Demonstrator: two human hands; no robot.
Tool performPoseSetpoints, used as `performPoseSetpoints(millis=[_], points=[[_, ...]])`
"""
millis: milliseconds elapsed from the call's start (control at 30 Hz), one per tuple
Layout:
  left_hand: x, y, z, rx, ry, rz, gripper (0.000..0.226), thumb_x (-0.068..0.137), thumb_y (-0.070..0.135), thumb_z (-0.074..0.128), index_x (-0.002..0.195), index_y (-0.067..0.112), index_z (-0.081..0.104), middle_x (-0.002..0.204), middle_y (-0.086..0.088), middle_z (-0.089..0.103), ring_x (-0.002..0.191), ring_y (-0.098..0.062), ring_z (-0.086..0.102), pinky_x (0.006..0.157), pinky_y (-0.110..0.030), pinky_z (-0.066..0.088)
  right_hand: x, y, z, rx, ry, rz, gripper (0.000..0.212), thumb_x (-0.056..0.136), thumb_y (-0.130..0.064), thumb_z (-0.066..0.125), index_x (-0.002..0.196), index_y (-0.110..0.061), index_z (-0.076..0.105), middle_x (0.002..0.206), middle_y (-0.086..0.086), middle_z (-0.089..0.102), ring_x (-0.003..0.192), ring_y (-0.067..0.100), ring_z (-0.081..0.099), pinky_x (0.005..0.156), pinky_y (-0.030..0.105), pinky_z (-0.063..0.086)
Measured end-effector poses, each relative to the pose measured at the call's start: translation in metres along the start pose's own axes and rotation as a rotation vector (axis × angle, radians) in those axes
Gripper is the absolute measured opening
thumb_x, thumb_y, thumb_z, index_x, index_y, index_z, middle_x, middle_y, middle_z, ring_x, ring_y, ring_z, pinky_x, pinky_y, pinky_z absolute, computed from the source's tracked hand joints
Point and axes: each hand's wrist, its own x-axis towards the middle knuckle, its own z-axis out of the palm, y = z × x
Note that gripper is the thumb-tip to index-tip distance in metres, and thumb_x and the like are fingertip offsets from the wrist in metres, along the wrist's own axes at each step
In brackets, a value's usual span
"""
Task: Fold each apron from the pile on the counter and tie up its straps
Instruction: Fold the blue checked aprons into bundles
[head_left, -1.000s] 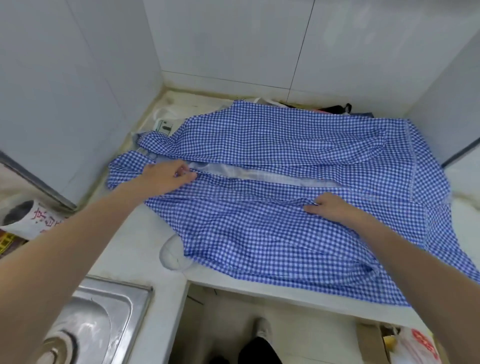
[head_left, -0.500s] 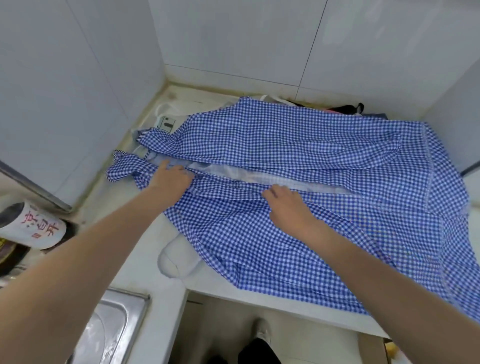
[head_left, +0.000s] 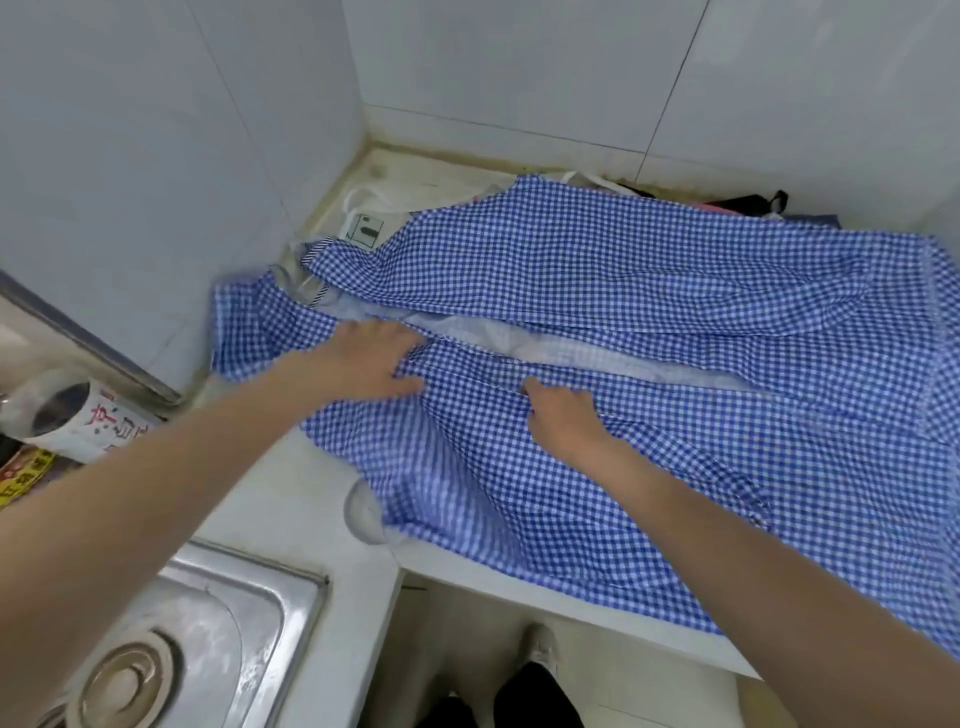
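Both of my hands rest on a blue gingham apron (head_left: 649, 291) spread across the desk (head_left: 291, 499), reaching from its far left corner to its right edge. My left hand (head_left: 363, 364) lies flat, fingers straight, pressing the cloth. My right hand (head_left: 563, 415) lies close beside it, fingers curled into the cloth at a fold. Two long sides are folded inward, leaving a pale strip between. Further folding and tying the straps remain. More cloth (head_left: 743, 202) peeks out along the far edge.
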Motion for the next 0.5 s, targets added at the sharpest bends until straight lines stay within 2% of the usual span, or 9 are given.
performPoseSetpoints(millis=[33, 100, 167, 233, 267, 333, 400, 467, 500], points=[[-0.002, 0.02, 0.007, -0.086, -0.078, 0.101, 0.084, 0.084, 0.063, 0.05, 0.149, 0.025, 0.013, 0.157, -0.006, 0.013, 0.142, -0.028, 0.015, 0.114, -0.05, 0.014, 0.0, 0.005, 0.0, 0.023, -0.002, 0.023, 0.045, 0.098, -0.005, 0.039, 0.141, -0.011, 0.03, 0.068, -0.003, 0.045, 0.067, 0.021, 0.046, 0.103, 0.047, 0.029], [-0.006, 0.053, 0.023, -0.144, -0.276, 0.188, 0.106, 0.074, 0.069, 0.057, 0.149, 0.033, -0.009, 0.157, -0.002, -0.017, 0.144, -0.029, -0.013, 0.113, -0.054, 0.0, -0.004, 0.018, -0.006, 0.045, -0.051, 0.073, 0.042, 0.099, -0.012, 0.041, 0.14, -0.011, 0.032, 0.075, -0.001, 0.051, 0.064, 0.017, 0.046, 0.102, 0.046, 0.032], [-0.008, 0.07, 0.039, -0.101, -0.351, 0.209, 0.115, 0.072, 0.069, 0.061, 0.145, 0.036, -0.022, 0.15, -0.002, -0.035, 0.138, -0.031, -0.03, 0.112, -0.057, -0.007, -0.014, 0.035, -0.014, 0.055, -0.16, 0.126, 0.043, 0.098, -0.02, 0.047, 0.139, -0.012, 0.036, 0.107, 0.006, 0.06, 0.086, 0.02, 0.056, 0.103, 0.044, 0.036], [-0.01, 0.077, 0.047, -0.082, -0.318, 0.211, 0.116, 0.073, 0.07, 0.059, 0.143, 0.035, -0.027, 0.147, -0.004, -0.041, 0.133, -0.033, -0.037, 0.111, -0.057, -0.012, -0.025, 0.055, -0.02, 0.021, -0.296, 0.18, 0.054, 0.097, -0.023, 0.052, 0.144, -0.01, 0.03, 0.14, 0.01, 0.044, 0.117, 0.025, 0.051, 0.105, 0.041, 0.038], [-0.009, 0.08, 0.048, -0.085, -0.288, 0.217, 0.116, 0.073, 0.071, 0.058, 0.142, 0.035, -0.027, 0.146, -0.005, -0.042, 0.132, -0.033, -0.039, 0.11, -0.057, -0.013, -0.032, 0.065, -0.023, -0.005, -0.352, 0.217, 0.057, 0.096, -0.021, 0.053, 0.145, -0.007, 0.028, 0.145, 0.011, 0.037, 0.123, 0.026, 0.047, 0.104, 0.04, 0.04], [-0.008, 0.085, 0.048, -0.076, -0.264, 0.244, 0.114, 0.073, 0.072, 0.056, 0.141, 0.036, -0.028, 0.144, -0.004, -0.044, 0.131, -0.033, -0.04, 0.11, -0.058, -0.015, -0.044, 0.089, -0.03, -0.045, -0.388, 0.339, 0.054, 0.095, -0.009, 0.051, 0.145, -0.005, 0.029, 0.143, 0.013, 0.038, 0.111, 0.025, 0.054, 0.094, 0.036, 0.046], [-0.009, 0.089, 0.049, -0.057, -0.271, 0.259, 0.111, 0.075, 0.072, 0.054, 0.142, 0.035, -0.027, 0.144, -0.003, -0.044, 0.131, -0.033, -0.041, 0.109, -0.059, -0.015, -0.057, 0.107, -0.039, -0.077, -0.313, 0.461, 0.044, 0.095, -0.006, 0.047, 0.138, -0.007, 0.04, 0.128, 0.011, 0.048, 0.094, 0.023, 0.056, 0.085, 0.035, 0.046], [-0.009, 0.091, 0.054, -0.036, -0.281, 0.227, 0.107, 0.078, 0.073, 0.049, 0.143, 0.034, -0.026, 0.146, -0.005, -0.042, 0.133, -0.035, -0.037, 0.109, -0.059, -0.012, -0.068, 0.12, -0.039, -0.151, -0.226, 0.552, 0.036, 0.096, -0.009, 0.045, 0.132, -0.011, 0.043, 0.125, 0.008, 0.051, 0.108, 0.026, 0.053, 0.099, 0.042, 0.04], [-0.009, 0.093, 0.057, -0.023, -0.279, 0.205, 0.105, 0.078, 0.073, 0.047, 0.143, 0.033, -0.026, 0.147, -0.006, -0.04, 0.134, -0.036, -0.035, 0.109, -0.059, -0.011, -0.076, 0.122, -0.037, -0.193, -0.201, 0.586, 0.038, 0.097, -0.011, 0.045, 0.134, -0.013, 0.039, 0.128, 0.007, 0.049, 0.116, 0.027, 0.05, 0.104, 0.045, 0.035]])
